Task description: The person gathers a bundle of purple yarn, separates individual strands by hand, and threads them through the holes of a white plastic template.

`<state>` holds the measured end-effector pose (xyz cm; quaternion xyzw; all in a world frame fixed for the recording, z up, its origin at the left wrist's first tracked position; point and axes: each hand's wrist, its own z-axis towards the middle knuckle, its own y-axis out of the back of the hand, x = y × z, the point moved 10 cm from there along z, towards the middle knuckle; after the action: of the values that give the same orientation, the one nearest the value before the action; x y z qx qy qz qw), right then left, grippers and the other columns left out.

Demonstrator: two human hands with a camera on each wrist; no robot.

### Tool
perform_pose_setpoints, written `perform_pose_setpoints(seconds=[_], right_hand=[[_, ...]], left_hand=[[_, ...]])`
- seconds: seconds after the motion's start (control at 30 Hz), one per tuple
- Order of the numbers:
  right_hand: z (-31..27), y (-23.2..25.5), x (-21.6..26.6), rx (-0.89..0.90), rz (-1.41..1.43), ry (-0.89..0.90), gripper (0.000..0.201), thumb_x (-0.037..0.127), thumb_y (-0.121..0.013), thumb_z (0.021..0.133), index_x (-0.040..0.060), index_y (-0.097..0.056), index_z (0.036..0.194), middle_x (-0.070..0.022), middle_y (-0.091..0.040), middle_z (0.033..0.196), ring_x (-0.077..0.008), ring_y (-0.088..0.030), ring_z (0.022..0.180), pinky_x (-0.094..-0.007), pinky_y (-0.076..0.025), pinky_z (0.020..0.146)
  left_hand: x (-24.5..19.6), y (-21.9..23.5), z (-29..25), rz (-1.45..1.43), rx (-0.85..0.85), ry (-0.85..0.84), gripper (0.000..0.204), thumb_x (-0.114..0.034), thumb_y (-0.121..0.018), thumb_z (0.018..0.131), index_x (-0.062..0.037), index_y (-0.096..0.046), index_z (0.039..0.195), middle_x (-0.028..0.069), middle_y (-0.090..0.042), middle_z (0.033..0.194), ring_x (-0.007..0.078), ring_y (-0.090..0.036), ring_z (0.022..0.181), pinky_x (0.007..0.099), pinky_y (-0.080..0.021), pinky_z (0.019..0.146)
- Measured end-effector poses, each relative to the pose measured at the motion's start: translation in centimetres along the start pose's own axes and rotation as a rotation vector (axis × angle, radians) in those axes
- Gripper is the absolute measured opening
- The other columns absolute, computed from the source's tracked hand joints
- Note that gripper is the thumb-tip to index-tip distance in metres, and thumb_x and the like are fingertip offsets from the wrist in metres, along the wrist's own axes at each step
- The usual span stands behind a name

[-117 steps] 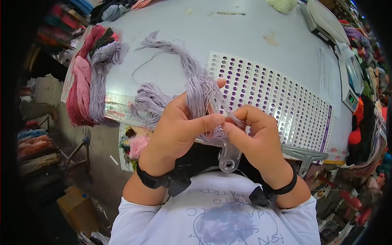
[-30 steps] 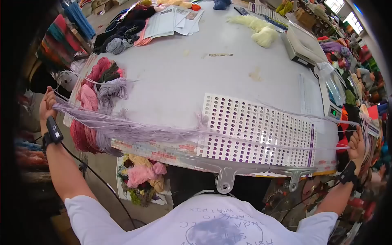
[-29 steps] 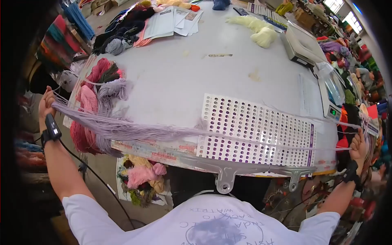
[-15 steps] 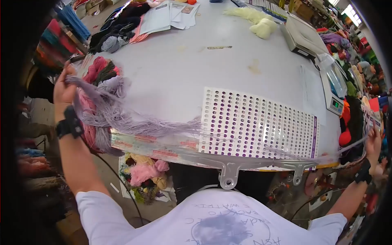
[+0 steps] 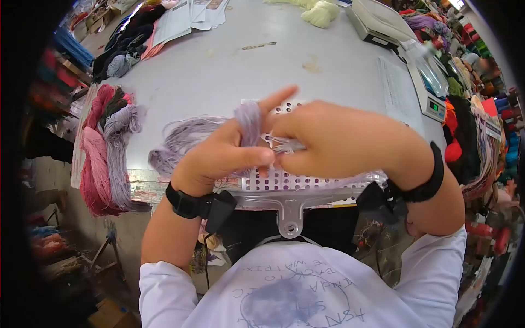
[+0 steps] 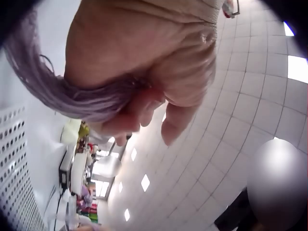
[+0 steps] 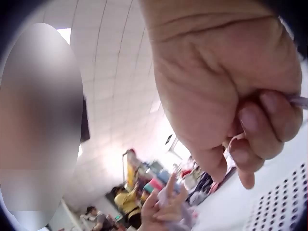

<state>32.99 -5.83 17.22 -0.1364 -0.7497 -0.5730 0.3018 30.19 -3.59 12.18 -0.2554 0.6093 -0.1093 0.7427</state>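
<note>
A hank of lilac yarn (image 5: 249, 123) lies across my left hand (image 5: 216, 156), bunched between thumb and forefinger. Its forefinger points up and away. The left wrist view shows the other fingers curled round the thick yarn bundle (image 6: 79, 103) against the palm. Close beside it, my right hand (image 5: 344, 142) holds thin lilac strands (image 5: 287, 145), the two hands almost meeting. Curled fingers (image 7: 269, 125) grip a strand in the right wrist view. More of the hank (image 5: 183, 145) trails in loops on the table left of the hands.
Under the hands lies a white card (image 5: 306, 180) punched with rows of holes. Pink, red and lilac hanks (image 5: 101, 158) drape over the table's left edge. Scales (image 5: 435, 106) stand at the right. A metal bracket (image 5: 290, 205) runs along the front edge. Papers (image 5: 175, 24) lie at the back.
Both hands have come in from far left and right, where they held the yarn stretched wide, to meet in front of the chest. The hank has slackened into loops on the table.
</note>
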Motion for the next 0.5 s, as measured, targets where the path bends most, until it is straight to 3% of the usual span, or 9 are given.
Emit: perform_pose_setpoints(seconds=[0.03,0.1,0.13,0.17,0.23,0.27,0.37,0.43,0.5], right_hand=[[0.2,0.9,0.0,0.000,-0.004,-0.006,0.021,0.018,-0.060,0.078,-0.0013,-0.056,0.085,-0.0159,-0.057,0.064,-0.0279,-0.055,0.060,-0.0355,-0.042,0.055],[0.3,2.4,-0.6,0.050,0.040,-0.153,0.018,0.013,-0.061,0.078,0.0000,-0.056,0.089,-0.0082,-0.055,0.060,-0.0144,-0.049,0.052,-0.0283,-0.036,0.049],[-0.3,2.5,-1.8,0.023,0.243,-0.253,0.016,0.010,-0.060,0.081,0.0006,-0.056,0.093,0.0009,-0.050,0.058,-0.0047,-0.040,0.051,-0.0229,-0.030,0.046],[-0.9,2.6,-2.5,0.025,0.235,-0.259,0.016,0.010,-0.060,0.081,0.0006,-0.056,0.093,0.0009,-0.050,0.058,-0.0047,-0.040,0.051,-0.0229,-0.030,0.046],[-2.4,3.1,-4.3,-0.020,0.243,-0.255,0.026,0.021,-0.060,0.081,-0.0002,-0.060,0.095,-0.0024,-0.056,0.058,-0.0112,-0.053,0.055,-0.0276,-0.041,0.051],[-3.4,2.2,-5.6,0.025,0.320,-0.279,0.024,0.022,-0.057,0.086,-0.0001,-0.060,0.094,0.0026,-0.047,0.053,-0.0064,-0.042,0.051,-0.0260,-0.034,0.046],[-6.8,1.6,-7.2,0.101,0.586,-0.391,0.024,0.022,-0.053,0.090,-0.0002,-0.060,0.093,0.0059,-0.039,0.052,-0.0039,-0.033,0.048,-0.0238,-0.028,0.044],[-9.6,2.4,-8.7,0.029,0.755,-0.409,0.023,0.020,-0.050,0.092,0.0003,-0.060,0.093,0.0079,-0.034,0.052,-0.0018,-0.028,0.046,-0.0205,-0.023,0.041],[-13.1,6.9,-10.8,-0.386,1.060,-0.283,0.023,0.020,-0.048,0.094,0.0002,-0.059,0.095,0.0088,-0.031,0.053,-0.0008,-0.026,0.045,-0.0182,-0.019,0.038]], left_hand=[[0.2,0.3,-0.1,-0.004,0.006,-0.003,0.069,-0.018,-0.063,0.081,-0.0027,-0.028,0.138,0.0116,-0.059,0.106,0.0059,-0.052,0.056,0.0176,-0.043,0.048],[2.6,0.9,-0.7,0.178,0.077,0.223,0.044,-0.020,-0.064,0.083,-0.0009,-0.050,0.120,0.0040,-0.060,0.085,0.0066,-0.051,0.055,0.0197,-0.043,0.049],[2.0,0.7,-0.5,0.268,0.026,0.258,0.024,-0.024,-0.061,0.087,-0.0016,-0.059,0.096,-0.0037,-0.051,0.065,0.0051,-0.047,0.051,0.0196,-0.040,0.047],[1.5,0.7,-0.6,0.262,0.030,0.250,0.024,-0.024,-0.061,0.087,-0.0016,-0.059,0.096,-0.0037,-0.051,0.065,0.0051,-0.047,0.051,0.0196,-0.040,0.047],[1.2,2.9,-1.4,0.210,-0.144,0.310,0.020,-0.023,-0.056,0.090,-0.0023,-0.059,0.090,-0.0054,-0.044,0.060,0.0040,-0.041,0.048,0.0195,-0.037,0.045],[0.2,3.2,-1.5,0.224,-0.177,0.253,0.022,-0.024,-0.054,0.091,-0.0028,-0.059,0.087,-0.0068,-0.038,0.056,0.0036,-0.036,0.047,0.0188,-0.036,0.044],[-0.6,4.7,-1.8,0.181,-0.157,0.203,0.020,-0.022,-0.054,0.091,-0.0025,-0.058,0.087,-0.0071,-0.036,0.055,0.0030,-0.036,0.048,0.0196,-0.036,0.044],[-0.5,5.0,-2.0,0.224,-0.148,0.200,0.023,-0.023,-0.055,0.089,-0.0007,-0.059,0.093,-0.0033,-0.044,0.060,0.0026,-0.033,0.044,0.0191,-0.036,0.042],[-2.3,6.6,-2.7,0.431,-0.293,0.172,0.030,-0.018,-0.054,0.088,-0.0012,-0.057,0.112,0.0024,-0.060,0.085,0.0019,-0.038,0.048,0.0181,-0.037,0.044]])
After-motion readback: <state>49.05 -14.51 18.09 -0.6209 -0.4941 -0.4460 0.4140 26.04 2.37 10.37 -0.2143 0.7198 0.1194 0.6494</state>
